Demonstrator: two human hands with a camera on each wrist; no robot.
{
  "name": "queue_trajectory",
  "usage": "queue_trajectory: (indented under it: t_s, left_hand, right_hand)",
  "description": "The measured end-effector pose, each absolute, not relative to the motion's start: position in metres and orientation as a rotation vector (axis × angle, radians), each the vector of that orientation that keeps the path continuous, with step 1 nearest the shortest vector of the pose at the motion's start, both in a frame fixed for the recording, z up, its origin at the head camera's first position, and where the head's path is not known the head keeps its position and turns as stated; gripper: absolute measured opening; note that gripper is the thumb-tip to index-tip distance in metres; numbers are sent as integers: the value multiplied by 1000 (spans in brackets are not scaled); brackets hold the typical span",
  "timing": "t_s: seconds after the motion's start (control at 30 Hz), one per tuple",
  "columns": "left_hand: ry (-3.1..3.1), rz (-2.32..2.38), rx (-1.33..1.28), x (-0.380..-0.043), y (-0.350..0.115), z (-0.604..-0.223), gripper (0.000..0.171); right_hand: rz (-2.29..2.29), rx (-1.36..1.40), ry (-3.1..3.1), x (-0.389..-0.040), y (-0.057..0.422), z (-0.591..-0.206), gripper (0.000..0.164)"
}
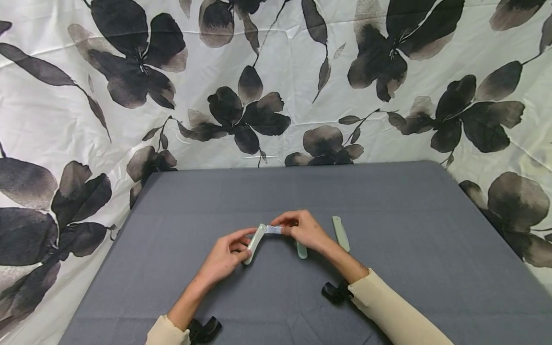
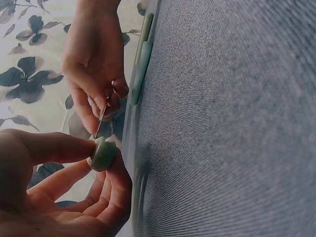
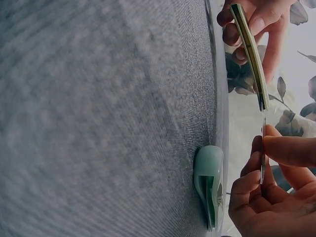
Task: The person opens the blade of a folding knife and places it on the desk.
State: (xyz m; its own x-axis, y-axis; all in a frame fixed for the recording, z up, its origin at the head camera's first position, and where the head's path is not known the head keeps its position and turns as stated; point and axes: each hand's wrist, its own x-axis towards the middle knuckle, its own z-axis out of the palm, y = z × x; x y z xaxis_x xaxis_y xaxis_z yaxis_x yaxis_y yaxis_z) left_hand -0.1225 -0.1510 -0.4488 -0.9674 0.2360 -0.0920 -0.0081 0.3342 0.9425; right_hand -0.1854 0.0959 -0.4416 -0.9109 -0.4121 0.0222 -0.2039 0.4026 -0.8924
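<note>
A folding knife with a pale green handle (image 1: 255, 245) is held above the grey table, its short shiny blade (image 1: 274, 230) swung out at an angle. My left hand (image 1: 224, 256) grips the handle between thumb and fingers. The blade is pinched by the thumb and fingers of my right hand (image 1: 308, 232), which cover part of it. In the right wrist view, the handle (image 3: 251, 54) and blade (image 3: 263, 123) show edge-on between both hands. Below my right hand lies a mint-green folded tool (image 3: 210, 163) with a slot along its handle, partly hidden in the head view.
Right of my right forearm, another pale green handled piece (image 1: 340, 234) lies on the grey cloth-covered table (image 1: 194, 201). A white cloth with dark flowers (image 1: 302, 57) hangs behind the table. Each wrist carries a black camera mount (image 1: 206, 329).
</note>
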Motion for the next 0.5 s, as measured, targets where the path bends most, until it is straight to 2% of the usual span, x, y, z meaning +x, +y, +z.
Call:
queue_trajectory:
  t_s: [0.5]
  left_hand:
    - [2390,1627,211,-121,-154,-448,56]
  right_hand:
    - [-1489,-543,2466,-187,96,-443,25]
